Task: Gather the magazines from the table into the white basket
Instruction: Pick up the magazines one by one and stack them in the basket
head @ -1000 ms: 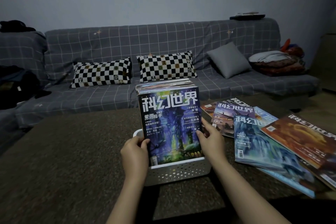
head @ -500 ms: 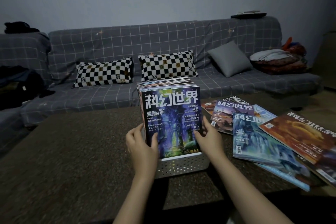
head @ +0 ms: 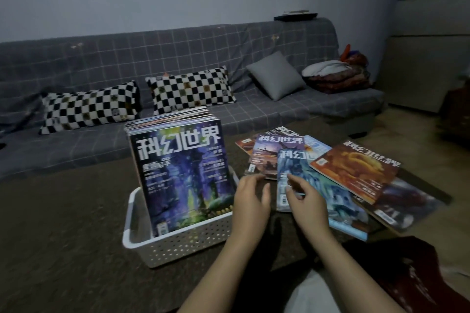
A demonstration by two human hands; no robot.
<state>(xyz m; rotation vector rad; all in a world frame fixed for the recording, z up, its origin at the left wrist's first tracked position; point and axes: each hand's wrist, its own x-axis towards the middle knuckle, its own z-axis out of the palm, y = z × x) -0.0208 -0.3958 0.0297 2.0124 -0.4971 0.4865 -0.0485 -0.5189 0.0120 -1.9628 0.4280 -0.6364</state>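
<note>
A white perforated basket (head: 178, 244) stands on the dark table and holds an upright stack of magazines (head: 183, 175), the front cover blue and purple. To its right several magazines lie fanned flat: a light blue one (head: 328, 195), a purple one (head: 269, 157), an orange one (head: 356, 170) and a dark one (head: 407, 201). My left hand (head: 251, 201) hovers by the basket's right edge, fingers relaxed, holding nothing. Over the near corner of the light blue magazine is my right hand (head: 307, 201), fingers loosely bent and empty.
The brown table (head: 63, 223) stretches to the left of the basket. Behind it stands a grey checked sofa (head: 152, 58) with two checkerboard pillows, a grey cushion (head: 276, 75) and folded cloth. A dark red fabric (head: 419, 274) lies at the lower right.
Both hands have let go of the upright stack in the basket and moved right, toward the fanned magazines. The view has turned to the right.
</note>
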